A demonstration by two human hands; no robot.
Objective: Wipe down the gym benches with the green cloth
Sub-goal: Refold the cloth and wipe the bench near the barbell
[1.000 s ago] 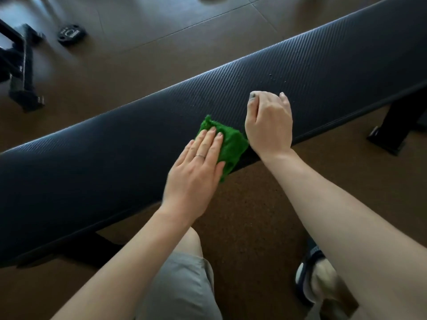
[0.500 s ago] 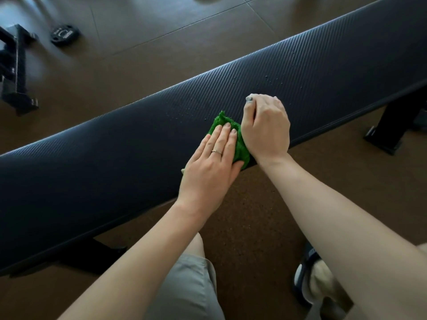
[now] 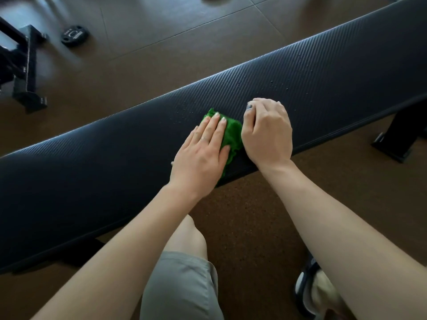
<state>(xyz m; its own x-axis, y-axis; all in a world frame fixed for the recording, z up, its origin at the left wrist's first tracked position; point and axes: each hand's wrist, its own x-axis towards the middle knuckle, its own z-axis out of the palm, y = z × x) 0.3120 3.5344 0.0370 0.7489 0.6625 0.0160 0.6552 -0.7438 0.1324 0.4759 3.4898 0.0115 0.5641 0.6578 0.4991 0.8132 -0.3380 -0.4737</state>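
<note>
Long black padded bench (image 3: 323,72): vinyl-like cover w/ fine ribbed, carbon-weave texture, semi-matt, faint sheen along far edge, scattered small droplets. Crumpled green cloth (image 3: 232,135): soft terry-like fabric, fuzzy, matt. Brown floor (image 3: 254,227): speckled, rubber-like, rough nr. the bench; smoother w/ dull glare farther off. Black rack frame (image 3: 25,65): painted metal, matt. Grey shorts (image 3: 182,287): smooth woven fabric.
</note>
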